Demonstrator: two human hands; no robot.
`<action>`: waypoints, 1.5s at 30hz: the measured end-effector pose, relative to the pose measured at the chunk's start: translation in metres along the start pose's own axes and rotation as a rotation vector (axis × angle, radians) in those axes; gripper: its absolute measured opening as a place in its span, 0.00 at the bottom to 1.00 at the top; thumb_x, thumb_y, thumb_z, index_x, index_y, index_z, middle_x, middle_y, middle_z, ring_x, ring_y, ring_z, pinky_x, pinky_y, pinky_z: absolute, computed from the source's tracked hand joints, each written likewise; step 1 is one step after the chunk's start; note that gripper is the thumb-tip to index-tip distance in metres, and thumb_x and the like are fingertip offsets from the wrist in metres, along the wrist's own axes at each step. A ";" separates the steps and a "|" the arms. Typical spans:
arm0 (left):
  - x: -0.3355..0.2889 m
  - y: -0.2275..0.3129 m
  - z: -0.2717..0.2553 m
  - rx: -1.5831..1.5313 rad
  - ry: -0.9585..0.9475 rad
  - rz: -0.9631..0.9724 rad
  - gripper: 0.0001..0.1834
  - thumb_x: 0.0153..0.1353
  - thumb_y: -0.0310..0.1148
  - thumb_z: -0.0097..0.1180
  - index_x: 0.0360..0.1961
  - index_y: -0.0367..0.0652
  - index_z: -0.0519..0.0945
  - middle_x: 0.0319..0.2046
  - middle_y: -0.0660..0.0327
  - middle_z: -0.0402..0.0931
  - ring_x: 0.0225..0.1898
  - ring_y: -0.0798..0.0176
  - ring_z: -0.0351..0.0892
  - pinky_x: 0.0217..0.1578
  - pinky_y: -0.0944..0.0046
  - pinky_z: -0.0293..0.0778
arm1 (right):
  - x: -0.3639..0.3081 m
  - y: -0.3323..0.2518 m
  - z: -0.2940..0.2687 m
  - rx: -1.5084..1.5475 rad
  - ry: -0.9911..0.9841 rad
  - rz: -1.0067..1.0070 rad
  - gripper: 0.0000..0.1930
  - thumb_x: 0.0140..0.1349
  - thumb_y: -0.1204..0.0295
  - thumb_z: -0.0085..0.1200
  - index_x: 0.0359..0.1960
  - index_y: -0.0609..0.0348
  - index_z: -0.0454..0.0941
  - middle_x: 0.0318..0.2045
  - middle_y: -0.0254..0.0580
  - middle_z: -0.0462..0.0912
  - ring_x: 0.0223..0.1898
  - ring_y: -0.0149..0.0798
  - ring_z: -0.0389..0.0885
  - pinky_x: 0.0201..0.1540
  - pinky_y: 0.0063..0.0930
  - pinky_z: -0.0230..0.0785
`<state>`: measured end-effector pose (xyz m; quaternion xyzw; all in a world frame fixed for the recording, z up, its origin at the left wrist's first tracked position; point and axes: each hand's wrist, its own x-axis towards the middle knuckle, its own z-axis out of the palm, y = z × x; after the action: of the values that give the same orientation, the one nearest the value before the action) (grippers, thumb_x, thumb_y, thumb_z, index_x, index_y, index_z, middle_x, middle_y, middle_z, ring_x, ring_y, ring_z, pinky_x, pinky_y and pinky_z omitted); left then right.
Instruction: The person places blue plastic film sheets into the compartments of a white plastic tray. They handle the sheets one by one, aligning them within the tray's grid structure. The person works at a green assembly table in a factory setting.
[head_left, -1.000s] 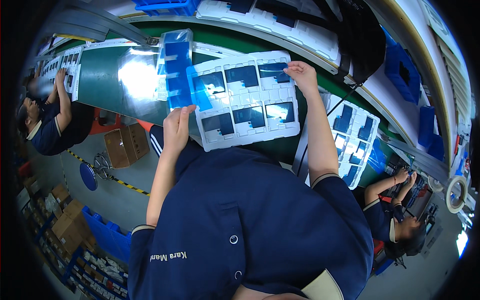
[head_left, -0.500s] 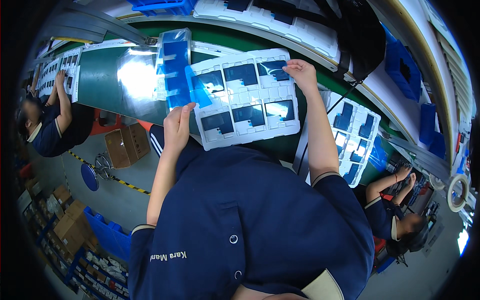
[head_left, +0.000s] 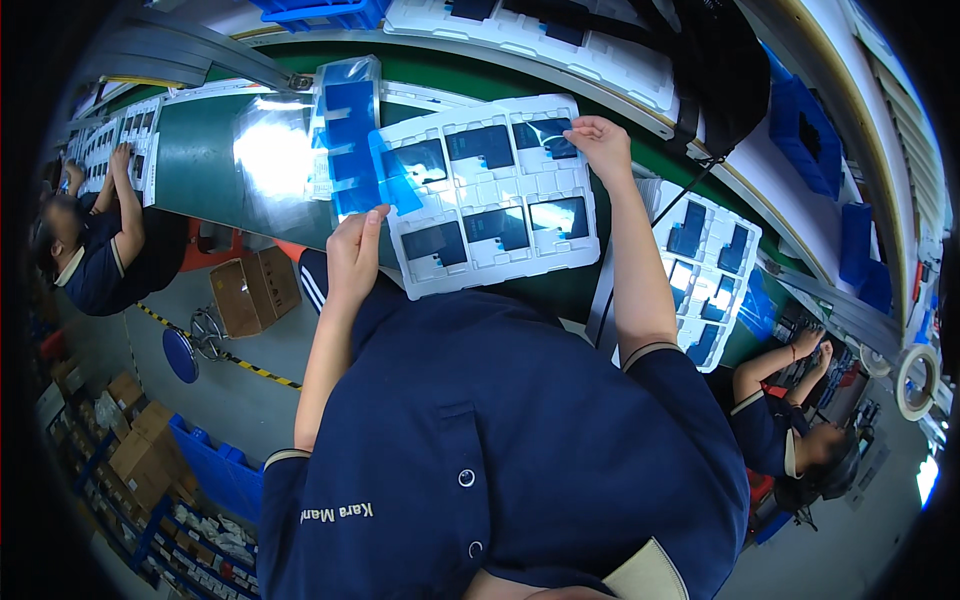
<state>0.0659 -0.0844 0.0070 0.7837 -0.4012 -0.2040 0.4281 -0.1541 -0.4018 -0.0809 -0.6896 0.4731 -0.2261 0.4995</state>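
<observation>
In front of me a white plastic tray [head_left: 490, 190] lies tilted, its compartments holding several dark flat panels [head_left: 480, 146] with small blue tabs. My left hand [head_left: 354, 258] is closed at the tray's left edge, thumb and fingers pinched on a translucent blue film strip [head_left: 402, 188] that overlaps the tray's left side. At the far right corner, my right hand [head_left: 604, 150] has its fingertips pinched together by the edge of the corner panel [head_left: 546, 138]. What sits between those fingertips is too small to make out.
Left of the tray lie blue film sheets [head_left: 350, 120] and shiny clear sheets [head_left: 272, 150] on the green bench [head_left: 190, 150]. Another panel tray [head_left: 712, 250] stands at right. A black cable [head_left: 690, 190] hangs near my right forearm. Co-workers sit at both sides.
Very little differs. The tray and both my hands have stayed almost where they were. At the far left, a co-worker's other hand has come into view.
</observation>
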 end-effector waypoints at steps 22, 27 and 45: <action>-0.018 -0.011 0.013 0.064 0.114 -0.003 0.36 0.59 0.32 0.56 0.66 0.36 0.54 0.55 0.46 0.68 0.54 0.52 0.72 0.48 0.59 0.69 | -0.031 -0.027 0.017 -0.475 0.178 -0.409 0.24 0.47 0.74 0.64 0.49 0.62 0.73 0.46 0.54 0.76 0.44 0.45 0.77 0.47 0.32 0.69; -0.033 -0.030 0.036 -0.097 -0.075 -0.188 0.49 0.59 0.36 0.57 0.67 0.32 0.35 0.65 0.37 0.46 0.63 0.46 0.59 0.58 0.56 0.61 | -0.059 0.011 0.032 -0.566 0.158 -0.008 0.37 0.53 0.60 0.60 0.61 0.68 0.59 0.60 0.63 0.62 0.59 0.59 0.64 0.59 0.41 0.59; -0.031 -0.016 0.046 -0.789 -0.080 -0.637 0.44 0.65 0.39 0.45 0.68 0.37 0.29 0.70 0.48 0.35 0.70 0.55 0.40 0.65 0.64 0.41 | -0.075 -0.074 -0.045 0.335 -0.254 0.370 0.31 0.55 0.73 0.60 0.58 0.71 0.59 0.41 0.49 0.79 0.41 0.38 0.79 0.43 0.25 0.71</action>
<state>0.0243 -0.0775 -0.0324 0.6372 -0.0508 -0.4904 0.5923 -0.1919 -0.3533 0.0163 -0.5223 0.4805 -0.1177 0.6946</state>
